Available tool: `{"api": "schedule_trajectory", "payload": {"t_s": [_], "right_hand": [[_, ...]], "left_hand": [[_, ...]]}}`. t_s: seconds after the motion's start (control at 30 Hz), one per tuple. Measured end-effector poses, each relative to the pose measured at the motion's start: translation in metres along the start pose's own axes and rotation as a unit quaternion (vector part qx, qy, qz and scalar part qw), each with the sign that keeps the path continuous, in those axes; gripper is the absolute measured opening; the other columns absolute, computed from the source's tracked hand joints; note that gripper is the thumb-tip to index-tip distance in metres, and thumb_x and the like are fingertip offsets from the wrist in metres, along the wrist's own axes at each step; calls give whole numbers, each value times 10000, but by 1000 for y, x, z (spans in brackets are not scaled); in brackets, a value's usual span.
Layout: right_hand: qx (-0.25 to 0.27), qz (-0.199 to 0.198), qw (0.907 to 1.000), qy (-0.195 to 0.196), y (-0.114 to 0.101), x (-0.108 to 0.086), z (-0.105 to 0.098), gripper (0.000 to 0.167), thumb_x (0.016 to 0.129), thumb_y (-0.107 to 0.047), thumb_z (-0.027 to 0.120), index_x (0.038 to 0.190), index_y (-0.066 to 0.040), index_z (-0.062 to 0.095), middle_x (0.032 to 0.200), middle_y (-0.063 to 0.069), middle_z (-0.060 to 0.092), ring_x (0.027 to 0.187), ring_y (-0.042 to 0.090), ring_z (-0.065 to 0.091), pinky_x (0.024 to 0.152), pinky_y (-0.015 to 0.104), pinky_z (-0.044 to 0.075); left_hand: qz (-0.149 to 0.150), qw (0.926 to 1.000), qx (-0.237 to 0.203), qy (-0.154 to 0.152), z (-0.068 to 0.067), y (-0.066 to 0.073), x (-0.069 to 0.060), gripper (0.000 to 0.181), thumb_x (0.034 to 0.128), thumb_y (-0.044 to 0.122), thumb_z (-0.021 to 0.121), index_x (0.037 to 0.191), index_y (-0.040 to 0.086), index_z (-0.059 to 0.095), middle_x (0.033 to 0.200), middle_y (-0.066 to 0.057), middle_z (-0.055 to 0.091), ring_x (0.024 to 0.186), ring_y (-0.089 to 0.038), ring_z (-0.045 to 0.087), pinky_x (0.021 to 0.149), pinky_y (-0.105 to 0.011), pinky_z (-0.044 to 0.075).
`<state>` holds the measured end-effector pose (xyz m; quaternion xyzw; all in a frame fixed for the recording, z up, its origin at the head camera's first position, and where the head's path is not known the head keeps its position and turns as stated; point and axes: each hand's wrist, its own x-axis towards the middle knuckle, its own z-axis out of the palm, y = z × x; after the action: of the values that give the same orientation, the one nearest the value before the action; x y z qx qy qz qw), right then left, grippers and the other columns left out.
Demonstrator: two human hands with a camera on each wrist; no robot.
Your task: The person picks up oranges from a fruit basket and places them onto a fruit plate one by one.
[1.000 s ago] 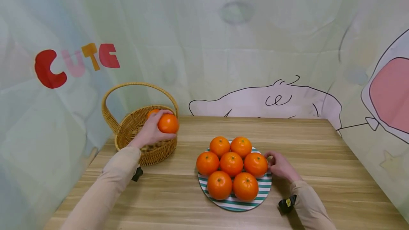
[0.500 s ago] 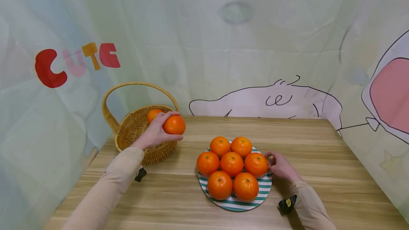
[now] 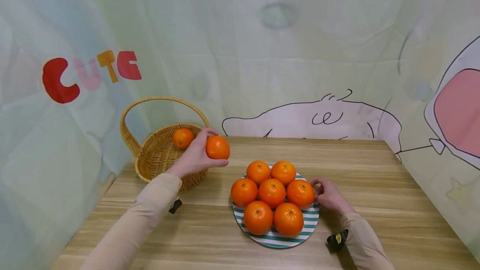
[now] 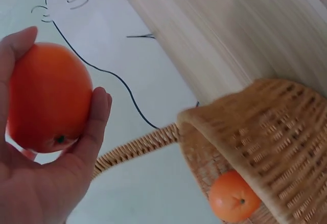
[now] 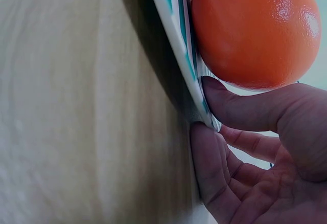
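My left hand (image 3: pixel 196 155) grips an orange (image 3: pixel 218 148) in the air, just right of the wicker basket (image 3: pixel 153 157). In the left wrist view, thumb and fingers curl round that orange (image 4: pixel 50 96). Another orange (image 3: pixel 183 138) lies inside the basket at its far side. On a round plate (image 3: pixel 277 241) with green and white stripes sit several oranges (image 3: pixel 271 193), grouped close together. My right hand (image 3: pixel 331 196) pinches the plate's right rim. The right wrist view shows the thumb above the plate edge (image 5: pixel 186 65) and a finger below, beside the nearest orange (image 5: pixel 258 29).
The wooden table (image 3: pixel 375 178) runs back to a hanging printed cloth (image 3: pixel 240 53). An arched handle (image 3: pixel 165 98) rises over the basket. A black wrist device (image 3: pixel 336 240) sits at the right sleeve (image 3: pixel 363 241).
My left hand has carried its orange rightward, from over the basket's rim to beyond it. More of the orange inside the basket now shows. The right hand and plate have stayed still.
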<state>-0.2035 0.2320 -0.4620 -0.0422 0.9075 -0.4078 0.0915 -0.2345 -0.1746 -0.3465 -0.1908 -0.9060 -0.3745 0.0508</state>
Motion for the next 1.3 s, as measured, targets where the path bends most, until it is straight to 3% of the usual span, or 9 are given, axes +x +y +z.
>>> {"api": "schedule_trajectory", "payload": {"t_s": [0.2, 0.33, 0.57, 0.8, 1.0, 1.3], "right_hand": [[-47, 62, 10000, 31, 0, 0, 0, 365, 800, 80, 623, 1161, 35, 590, 776, 85, 510, 685, 208, 481, 599, 308, 433], [-51, 46, 10000, 36, -1, 0, 0, 365, 797, 80, 622, 1158, 35, 590, 773, 84, 511, 682, 205, 483, 592, 304, 434], [-77, 66, 9999, 43, 1, 0, 1, 366, 792, 83, 606, 1155, 35, 592, 773, 83, 513, 679, 204, 484, 587, 306, 438], [-111, -10, 9999, 49, -1, -1, 0, 368, 777, 91, 595, 1141, 38, 591, 762, 79, 508, 671, 200, 480, 581, 295, 429], [-91, 14, 9999, 60, -1, -1, 1, 369, 779, 94, 594, 1143, 36, 591, 766, 79, 507, 668, 200, 481, 581, 298, 434], [-60, -42, 9999, 77, 1, 0, 1, 374, 772, 92, 600, 1143, 40, 590, 751, 68, 497, 651, 189, 473, 564, 280, 425]], "left_hand": [[318, 9994, 18, -94, 12, 10, 5, 769, 752, 285, 878, 1378, 140, 457, 1322, -141, 545, 1140, -314, 589, 975, -507, 519], [490, 9980, -19, -387, 21, 16, 8, 788, 786, 286, 860, 1442, 170, 439, 1344, -149, 568, 1170, -319, 592, 1008, -524, 507], [381, 9928, 29, -1138, 35, 30, 13, 797, 891, 339, 759, 1522, 172, 301, 1391, -205, 443, 1189, -334, 576, 1032, -523, 493], [176, 9866, -165, -1612, 47, 43, 18, 783, 969, 375, 645, 1572, 170, 190, 1403, -212, 380, 1191, -323, 555, 1067, -507, 462], [220, 9872, -127, -1575, 56, 48, 22, 827, 948, 351, 680, 1563, 129, 174, 1469, -186, 421, 1256, -301, 556, 1103, -486, 451], [586, 9883, -24, -1405, 68, 51, 28, 715, 878, 256, 767, 1432, 93, 345, 1312, -124, 569, 1163, -283, 573, 1020, -465, 488]]}}
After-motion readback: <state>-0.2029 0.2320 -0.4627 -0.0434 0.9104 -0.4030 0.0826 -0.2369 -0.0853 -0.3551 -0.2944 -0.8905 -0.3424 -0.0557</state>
